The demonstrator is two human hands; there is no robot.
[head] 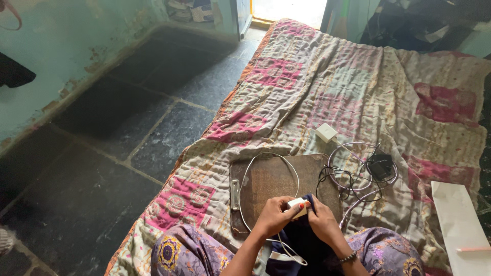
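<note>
The left hand (276, 214) pinches a small white charger block (296, 207) between thumb and fingers, closed firmly around it, at the near edge of a brown clipboard (271, 181). The right hand (323, 221) presses a dark blue cloth (302, 237) against the block; its fingers are curled shut on the fabric, and most of the block is hidden between the 2 hands. A thin white cable (255, 168) loops from the block across the clipboard and back down past the left wrist, where its end is hard to make out.

The clipboard lies on a patchwork quilt (327, 82), near the quilt's front edge. Beyond the clipboard's far right corner sits 1 white adapter cube (326, 132). To its right, a tangle of dark and pale cables (353, 176) surrounds a black charger (380, 165); individual leads cannot be separated. A white board (458, 225) at the quilt's right edge is cut off by the frame.
</note>
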